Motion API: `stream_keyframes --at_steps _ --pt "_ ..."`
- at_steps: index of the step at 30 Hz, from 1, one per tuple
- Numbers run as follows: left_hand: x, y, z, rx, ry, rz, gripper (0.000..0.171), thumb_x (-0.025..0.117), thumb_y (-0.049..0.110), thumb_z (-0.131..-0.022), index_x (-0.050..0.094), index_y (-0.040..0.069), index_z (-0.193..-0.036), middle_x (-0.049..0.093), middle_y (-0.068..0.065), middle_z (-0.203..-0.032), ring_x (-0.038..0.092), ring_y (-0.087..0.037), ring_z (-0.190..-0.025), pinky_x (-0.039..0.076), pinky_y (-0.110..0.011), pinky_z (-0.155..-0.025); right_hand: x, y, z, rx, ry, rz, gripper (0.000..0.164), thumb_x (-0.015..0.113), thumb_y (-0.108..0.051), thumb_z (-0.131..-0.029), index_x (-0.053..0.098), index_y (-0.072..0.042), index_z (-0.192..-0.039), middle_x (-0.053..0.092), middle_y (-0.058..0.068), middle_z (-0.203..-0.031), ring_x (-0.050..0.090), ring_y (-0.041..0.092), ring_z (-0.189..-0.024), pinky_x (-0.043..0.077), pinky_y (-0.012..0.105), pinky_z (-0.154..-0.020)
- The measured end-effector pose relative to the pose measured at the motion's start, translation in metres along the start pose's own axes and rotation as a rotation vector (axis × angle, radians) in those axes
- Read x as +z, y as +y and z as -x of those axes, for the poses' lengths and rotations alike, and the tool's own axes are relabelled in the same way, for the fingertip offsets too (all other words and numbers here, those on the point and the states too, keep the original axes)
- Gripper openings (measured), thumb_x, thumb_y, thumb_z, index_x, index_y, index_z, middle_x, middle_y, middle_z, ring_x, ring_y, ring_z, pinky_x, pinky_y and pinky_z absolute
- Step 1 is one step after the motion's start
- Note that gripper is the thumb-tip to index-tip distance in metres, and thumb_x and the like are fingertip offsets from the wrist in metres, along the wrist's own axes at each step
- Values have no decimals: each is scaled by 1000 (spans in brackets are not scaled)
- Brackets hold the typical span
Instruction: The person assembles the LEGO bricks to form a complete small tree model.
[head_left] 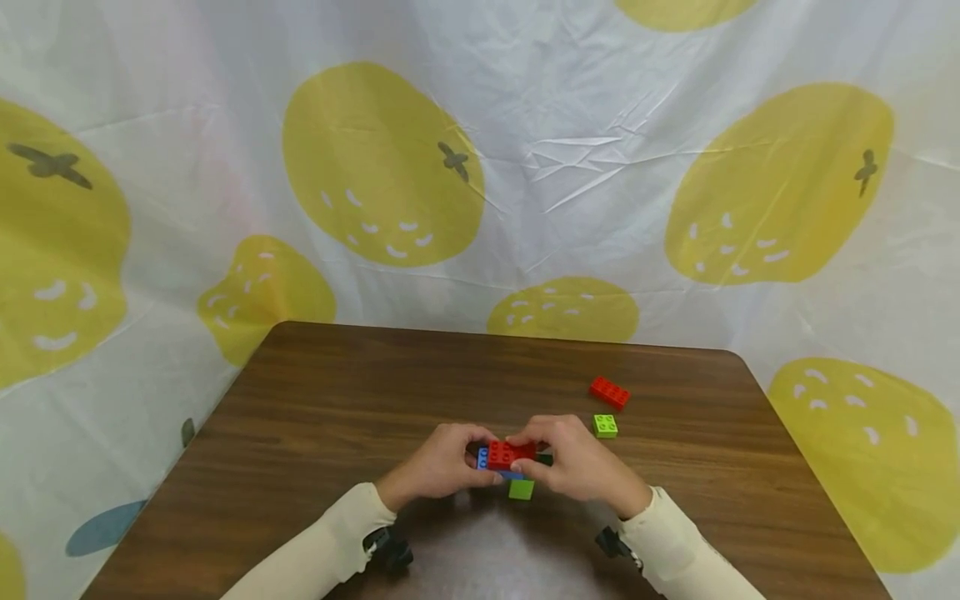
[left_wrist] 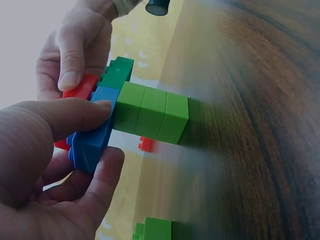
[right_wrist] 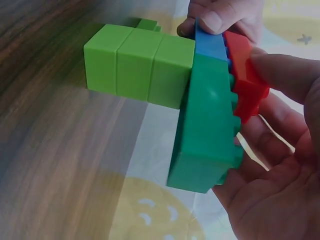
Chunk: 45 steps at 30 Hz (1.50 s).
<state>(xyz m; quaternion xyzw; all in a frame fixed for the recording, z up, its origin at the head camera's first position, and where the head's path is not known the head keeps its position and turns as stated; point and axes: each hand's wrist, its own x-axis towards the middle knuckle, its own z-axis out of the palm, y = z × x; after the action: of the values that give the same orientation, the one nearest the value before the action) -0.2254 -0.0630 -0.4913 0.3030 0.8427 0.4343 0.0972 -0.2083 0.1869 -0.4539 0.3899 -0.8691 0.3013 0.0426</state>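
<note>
1. Left hand [head_left: 442,462] gripped blue brick [left_wrist: 92,145]; right hand [head_left: 573,454] pinched red brick [head_left: 501,454] atop, perhaps not seated.
2. Green brick [right_wrist: 210,115] and lime column [left_wrist: 152,112] looked joined below.
3. Loose red brick [head_left: 609,392], loose lime brick [head_left: 604,426] lay unattached on bench [head_left: 375,375].

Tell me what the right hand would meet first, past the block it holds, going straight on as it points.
Past the held red block, the right hand would probably meet the left hand first, which holds the blue block; exact depth is unclear.
</note>
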Motion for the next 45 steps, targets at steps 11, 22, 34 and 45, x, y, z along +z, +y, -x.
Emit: stream_keyframes --at_steps 11,22,34,45 --pt "1 -3 1 7 9 23 34 90 21 -85 76 9 -114 74 2 -99 66 -5 -80 57 -20 -69 6 2 4 -43 44 7 20 83 -21 -94 77 -12 -111 76 -4 -100 69 5 -88 62 38 -76" --pt "1 -2 0 24 18 39 36 90 22 -86 75 10 -117 75 0 -104 68 -5 -85 59 -20 -74 7 5 5 -56 61 1 18 83 -22 -93 75 -13 -107 75 -5 -98 68 5 -86 62 39 -77" --pt "4 0 2 73 42 56 32 84 35 -92 76 18 -118 76 6 -104 67 -3 -86 59 -22 -74 15 7 12 59 60 -7 26 85 -29 -92 75 -17 -112 78 -7 -100 68 3 -85 60 30 -75" --pt "-2 6 2 70 32 16 32 86 29 -91 75 13 -117 76 0 -106 66 -3 -87 58 -20 -75 11 28 18 61 31 -162 24 70 -32 -104 74 -18 -123 78 -8 -110 73 5 -92 63 31 -80"
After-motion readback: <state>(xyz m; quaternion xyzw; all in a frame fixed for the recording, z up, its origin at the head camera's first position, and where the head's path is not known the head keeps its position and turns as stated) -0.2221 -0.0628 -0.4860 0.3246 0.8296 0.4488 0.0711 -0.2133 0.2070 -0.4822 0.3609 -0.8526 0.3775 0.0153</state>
